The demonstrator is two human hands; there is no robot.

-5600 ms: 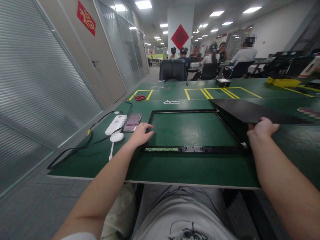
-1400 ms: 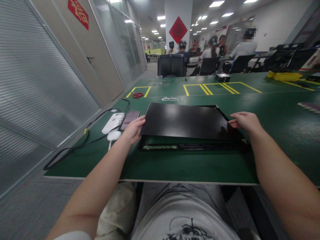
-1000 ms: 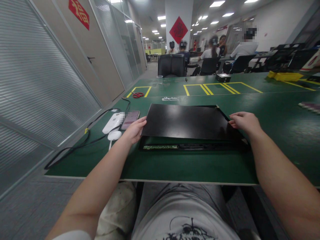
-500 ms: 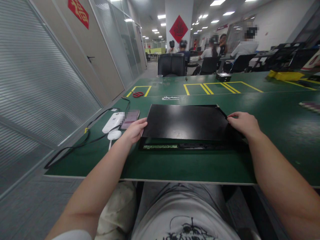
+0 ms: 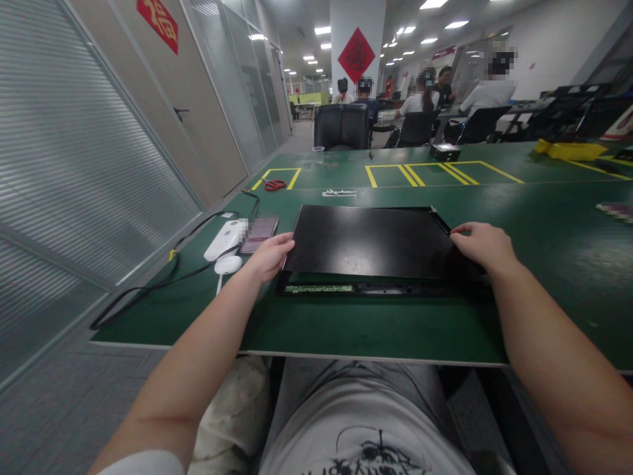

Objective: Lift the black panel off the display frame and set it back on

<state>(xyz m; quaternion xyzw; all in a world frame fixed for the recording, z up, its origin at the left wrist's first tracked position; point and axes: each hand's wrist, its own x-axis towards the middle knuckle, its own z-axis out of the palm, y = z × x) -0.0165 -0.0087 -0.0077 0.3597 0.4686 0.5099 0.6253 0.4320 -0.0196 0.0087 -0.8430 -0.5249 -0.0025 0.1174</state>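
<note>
A thin black screen panel [image 5: 366, 241] lies over a shallow black frame [image 5: 420, 290] on the green table. Its near edge sits off the frame, so a strip with a green circuit board [image 5: 316, 289] shows below it. My left hand [image 5: 273, 256] is closed on the panel's left edge, thumb and fingers pinching it. At the right edge my right hand [image 5: 484, 245] is closed in a pinch, where panel and frame run close together. The undersides and most of the frame are hidden by the panel.
Left of the panel lie a phone [image 5: 260, 234], a white device [image 5: 224, 241], a round white piece [image 5: 228, 264] and a black cable [image 5: 148, 290]. Farther back are red scissors [image 5: 275, 185], small white pieces [image 5: 339, 193], a plastic cup [image 5: 318, 155] and a black box [image 5: 445, 152].
The view has shifted slightly. Both hands keep their grips, and the panel stays in nearly the same position over the frame.
</note>
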